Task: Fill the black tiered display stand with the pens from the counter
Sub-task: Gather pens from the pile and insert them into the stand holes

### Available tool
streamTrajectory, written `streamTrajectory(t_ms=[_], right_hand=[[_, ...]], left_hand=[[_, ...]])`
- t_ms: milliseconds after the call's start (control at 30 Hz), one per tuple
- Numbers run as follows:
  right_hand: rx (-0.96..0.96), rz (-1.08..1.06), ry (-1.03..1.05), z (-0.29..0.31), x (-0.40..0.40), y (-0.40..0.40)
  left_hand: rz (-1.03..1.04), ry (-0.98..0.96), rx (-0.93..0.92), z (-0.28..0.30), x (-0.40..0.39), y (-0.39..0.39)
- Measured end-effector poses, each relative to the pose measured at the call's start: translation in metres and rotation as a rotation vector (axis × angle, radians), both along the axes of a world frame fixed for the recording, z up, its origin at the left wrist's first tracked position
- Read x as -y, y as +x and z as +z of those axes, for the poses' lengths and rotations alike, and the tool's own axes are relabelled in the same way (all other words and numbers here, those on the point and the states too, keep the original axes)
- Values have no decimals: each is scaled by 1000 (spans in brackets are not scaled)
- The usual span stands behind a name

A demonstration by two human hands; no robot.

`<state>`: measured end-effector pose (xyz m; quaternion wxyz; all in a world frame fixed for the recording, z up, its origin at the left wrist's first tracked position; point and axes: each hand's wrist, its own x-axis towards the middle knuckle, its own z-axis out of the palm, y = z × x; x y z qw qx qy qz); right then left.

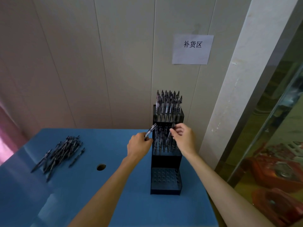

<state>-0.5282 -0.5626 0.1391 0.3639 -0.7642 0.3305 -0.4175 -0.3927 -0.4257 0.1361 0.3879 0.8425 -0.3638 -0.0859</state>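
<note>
While the black tiered display stand (166, 161) sits at the far right of the blue counter (101, 194), its top tier is packed with upright pens, its middle tier partly filled, and its near bottom tier shows bare holes. On the wall behind hangs a paper sign (192, 49) reading 补货区. Left hand (139, 145) grips one pen (150, 131) just left of the middle tier; right hand (183, 136) pinches another pen (171, 131) above it. Loose pens (60, 152) lie piled far left.
</note>
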Motion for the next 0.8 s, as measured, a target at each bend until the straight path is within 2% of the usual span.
streamTrajectory(t_ms=[433,800], right_hand=[[-135,5,-122,-8,-8,13],[-356,-17,-69,-38,-6,7]], left_hand=[[-9,2,8,-2,2,-5],[-14,15,7,-3,6,-6]])
